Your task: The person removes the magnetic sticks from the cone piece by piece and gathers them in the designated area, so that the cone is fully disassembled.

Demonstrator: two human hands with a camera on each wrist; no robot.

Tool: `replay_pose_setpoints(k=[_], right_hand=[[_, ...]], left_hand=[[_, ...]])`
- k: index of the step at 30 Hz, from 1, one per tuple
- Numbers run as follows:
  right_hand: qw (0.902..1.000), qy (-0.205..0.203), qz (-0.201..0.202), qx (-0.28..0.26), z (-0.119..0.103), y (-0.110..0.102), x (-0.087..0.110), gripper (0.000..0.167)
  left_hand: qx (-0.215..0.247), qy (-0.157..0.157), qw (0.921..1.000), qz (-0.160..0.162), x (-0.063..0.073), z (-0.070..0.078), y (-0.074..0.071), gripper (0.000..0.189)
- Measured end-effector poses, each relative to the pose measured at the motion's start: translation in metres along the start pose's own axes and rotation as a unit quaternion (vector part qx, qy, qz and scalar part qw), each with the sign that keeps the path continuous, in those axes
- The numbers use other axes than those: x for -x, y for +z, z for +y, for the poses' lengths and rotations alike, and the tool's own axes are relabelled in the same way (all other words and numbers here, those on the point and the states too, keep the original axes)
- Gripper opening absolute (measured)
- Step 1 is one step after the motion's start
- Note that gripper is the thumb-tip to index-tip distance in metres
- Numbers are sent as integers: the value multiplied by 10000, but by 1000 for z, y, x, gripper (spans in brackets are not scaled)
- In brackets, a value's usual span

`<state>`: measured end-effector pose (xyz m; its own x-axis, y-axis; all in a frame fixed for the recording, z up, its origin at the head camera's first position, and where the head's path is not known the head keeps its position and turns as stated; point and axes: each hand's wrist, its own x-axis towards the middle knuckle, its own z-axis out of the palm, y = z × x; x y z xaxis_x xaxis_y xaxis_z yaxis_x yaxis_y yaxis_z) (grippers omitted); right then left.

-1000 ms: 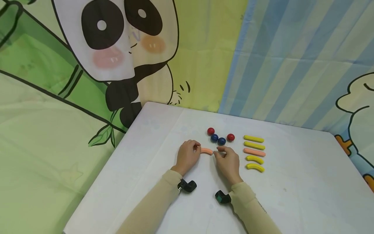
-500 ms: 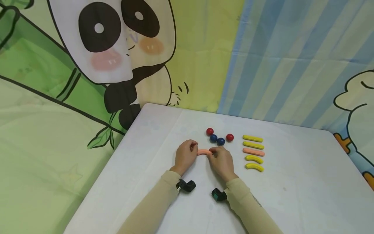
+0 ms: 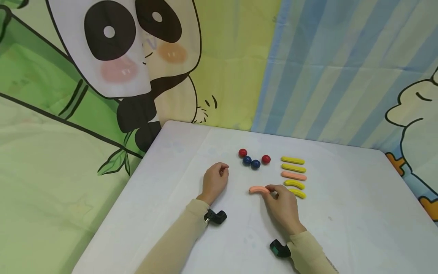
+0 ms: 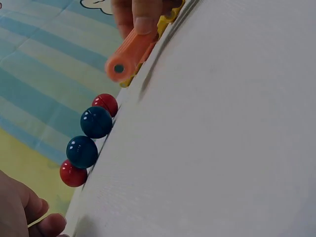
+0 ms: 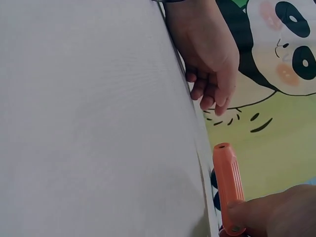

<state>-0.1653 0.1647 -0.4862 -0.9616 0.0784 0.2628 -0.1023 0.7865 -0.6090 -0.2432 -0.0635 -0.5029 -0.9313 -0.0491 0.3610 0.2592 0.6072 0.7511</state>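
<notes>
Between thumb and fingers my right hand (image 3: 283,205) pinches one end of a curved orange toy rod (image 3: 257,189), which points left over the white table. In the left wrist view the rod's free end (image 4: 121,68) has a round dark centre and seems lifted above the surface. The right wrist view has the rod (image 5: 228,173) under my right thumb. My left hand (image 3: 215,182) rests at the left with fingers loosely curled, holding nothing. Beyond the hands lie two red balls (image 3: 265,159) and two blue balls (image 3: 255,164), close together.
Right of the balls is a column of rods: two straight yellow rods (image 3: 293,168), a straight orange rod (image 3: 294,176) and two curved yellow rods (image 3: 294,184), the nearest partly behind my right hand. A printed curtain (image 3: 226,76) hangs behind the white table (image 3: 359,213).
My right hand took hold of the curved orange rod beside my left hand and moved it right and nearer to me. My left hand no longer touches it and has stayed nearly in place.
</notes>
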Motion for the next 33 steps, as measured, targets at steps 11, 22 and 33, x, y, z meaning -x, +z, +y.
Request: replay_pose_setpoints(k=[11,22,33], right_hand=[[9978,-254,517,314,35,-34,24,22],[9952,441,755,450,57,-55,35,21],[9923,625,946,499,65,-57,35,23]], left_hand=[[74,-100,9999,-16,1,0,0,10],[51,-83,9999,-60,2,0,-2,11],[52,-8,10000,-31,1,0,-1,12]])
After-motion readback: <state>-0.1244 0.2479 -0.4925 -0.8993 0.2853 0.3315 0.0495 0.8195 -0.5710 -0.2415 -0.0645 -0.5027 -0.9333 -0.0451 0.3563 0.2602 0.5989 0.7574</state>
